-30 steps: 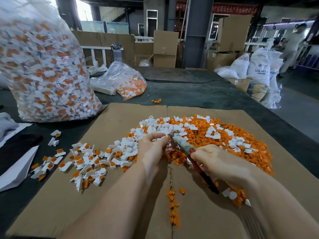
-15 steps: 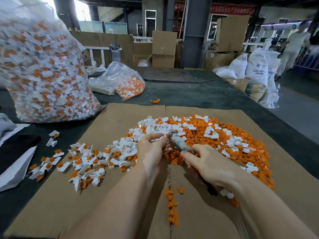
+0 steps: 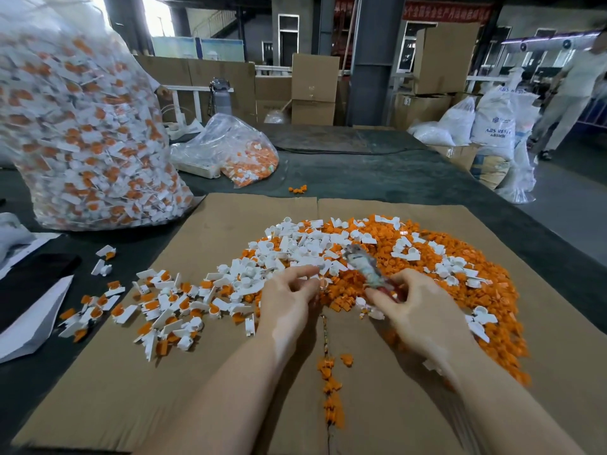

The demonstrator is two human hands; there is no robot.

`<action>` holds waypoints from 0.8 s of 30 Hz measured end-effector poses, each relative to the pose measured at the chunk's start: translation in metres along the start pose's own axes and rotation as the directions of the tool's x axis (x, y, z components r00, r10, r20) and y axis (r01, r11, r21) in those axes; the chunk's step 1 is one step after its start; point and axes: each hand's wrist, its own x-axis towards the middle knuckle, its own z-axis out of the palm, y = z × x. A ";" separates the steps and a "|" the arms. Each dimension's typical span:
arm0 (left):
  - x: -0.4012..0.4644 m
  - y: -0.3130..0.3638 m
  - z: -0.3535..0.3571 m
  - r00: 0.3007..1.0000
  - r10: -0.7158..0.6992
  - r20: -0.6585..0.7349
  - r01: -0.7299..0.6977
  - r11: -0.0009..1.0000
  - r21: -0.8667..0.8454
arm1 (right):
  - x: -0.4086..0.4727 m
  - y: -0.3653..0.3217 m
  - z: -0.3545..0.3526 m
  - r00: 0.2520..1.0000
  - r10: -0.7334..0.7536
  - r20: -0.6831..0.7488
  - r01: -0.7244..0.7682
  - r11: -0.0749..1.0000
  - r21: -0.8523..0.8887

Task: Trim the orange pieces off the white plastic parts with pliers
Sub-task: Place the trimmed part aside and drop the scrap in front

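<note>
A heap of cut orange pieces (image 3: 437,257) mixed with white plastic parts (image 3: 305,239) covers the middle of a flat cardboard sheet (image 3: 203,372). White parts that still carry orange pieces (image 3: 164,307) lie scattered to the left. My right hand (image 3: 417,310) grips the pliers (image 3: 364,266), whose taped head points up and left. My left hand (image 3: 289,297) pinches a small white part (image 3: 323,266) just left of the pliers' tip. The pliers' handles are hidden under my right palm.
A big clear bag (image 3: 78,133) of untrimmed parts stands at the back left. A smaller bag (image 3: 236,149) lies behind the cardboard on the dark table (image 3: 377,178). White paper (image 3: 29,323) sits at the left edge. Boxes, sacks and a person stand beyond the table.
My right hand has drawn the pliers closer to my left hand and tilted them more upright. The view has shifted slightly; my left hand has stayed on the part.
</note>
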 end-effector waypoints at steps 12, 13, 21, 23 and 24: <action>-0.003 -0.011 -0.002 0.978 0.197 0.070 -0.209 0.928 0.308 | 0.012 0.026 0.016 0.988 -0.013 -0.154 -0.069 0.854 -0.515; -0.004 -0.011 -0.003 0.977 0.202 0.074 -0.215 0.924 0.315 | 0.010 0.024 0.016 0.988 -0.018 -0.154 -0.072 0.829 -0.555; -0.004 -0.011 -0.001 0.978 0.187 0.088 -0.203 0.946 0.252 | -0.010 -0.014 0.031 0.831 -0.497 -0.250 0.474 0.868 -0.148; -0.005 -0.010 -0.003 0.972 0.210 0.106 -0.232 0.928 0.292 | -0.013 -0.020 0.037 0.806 -0.546 -0.230 0.541 0.836 -0.088; -0.005 -0.010 -0.003 0.968 0.225 0.115 -0.250 0.915 0.318 | -0.014 -0.021 0.040 0.802 -0.552 -0.226 0.551 0.831 -0.073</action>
